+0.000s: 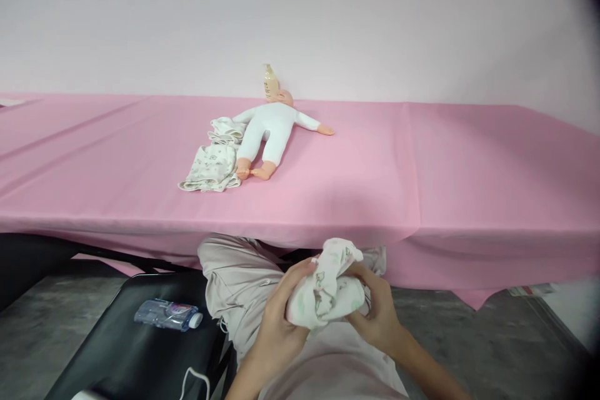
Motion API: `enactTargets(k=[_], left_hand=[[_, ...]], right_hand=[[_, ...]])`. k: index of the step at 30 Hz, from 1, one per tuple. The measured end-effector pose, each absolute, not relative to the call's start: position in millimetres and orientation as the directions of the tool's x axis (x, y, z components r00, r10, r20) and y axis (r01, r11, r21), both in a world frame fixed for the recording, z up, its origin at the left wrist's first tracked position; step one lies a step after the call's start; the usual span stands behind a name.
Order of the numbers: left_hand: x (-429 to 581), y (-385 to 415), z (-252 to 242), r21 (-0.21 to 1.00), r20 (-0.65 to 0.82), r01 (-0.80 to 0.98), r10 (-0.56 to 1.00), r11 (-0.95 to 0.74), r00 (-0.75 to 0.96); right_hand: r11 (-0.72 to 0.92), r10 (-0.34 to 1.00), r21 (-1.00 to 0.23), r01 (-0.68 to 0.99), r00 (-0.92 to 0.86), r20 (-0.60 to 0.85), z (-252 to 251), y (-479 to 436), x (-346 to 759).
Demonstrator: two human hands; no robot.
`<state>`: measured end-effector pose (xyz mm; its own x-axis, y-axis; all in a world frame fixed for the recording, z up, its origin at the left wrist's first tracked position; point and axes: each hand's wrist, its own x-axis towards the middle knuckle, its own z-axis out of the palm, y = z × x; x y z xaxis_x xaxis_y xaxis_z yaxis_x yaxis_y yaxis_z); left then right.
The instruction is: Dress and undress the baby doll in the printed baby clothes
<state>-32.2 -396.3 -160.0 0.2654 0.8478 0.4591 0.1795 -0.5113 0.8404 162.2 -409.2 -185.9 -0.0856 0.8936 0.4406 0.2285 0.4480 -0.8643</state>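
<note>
A bunched white cloth with a small faint print [328, 290] is held above my lap, in front of the table edge. My left hand [285, 309] wraps round its left side, thumb on top. Round its right side closes my right hand [377, 306]. On the pink-covered table [356, 169] lies a baby doll in a white suit [269, 128], on its back with arms spread. Folded printed cloths [213, 165] lie beside the doll's legs, on the left. A pump bottle [270, 82] stands behind the doll's head.
A black chair [140, 337] at the lower left bears a clear plastic bottle [166, 315] lying on its side and a white cord [194, 375]. A white wall [300, 25] rises behind the table. The pink cloth hangs over the front edge.
</note>
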Motion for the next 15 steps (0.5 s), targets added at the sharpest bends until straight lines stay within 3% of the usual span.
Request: enactTargets(k=[3,7,10,15], left_hand=[[-36,-404,-161,0.892,0.387,0.119,0.871,-0.437,0.304],[-39,-410,-159,0.966,0.226,0.011,0.858,-0.260,0.461],[-39,-409,-156,0.979,0.192,-0.174,0.789,-0.110,0.583],[-32,-406,-164,0.954,0.149,-0.301,0.857,0.008,0.494]], right_hand=[[0.407,0.912,-0.886,0.223,-0.053,0.406,-184,-411,161],[0.200,0.968,-0.978,-0.059,-0.141,0.206,-185,-416,155],[0.158,0.980,-0.969,-0.189,-0.093,0.178,-185,-418,152],[0.204,0.979,-0.954,-0.219,0.020,0.205,-179,-416,146]])
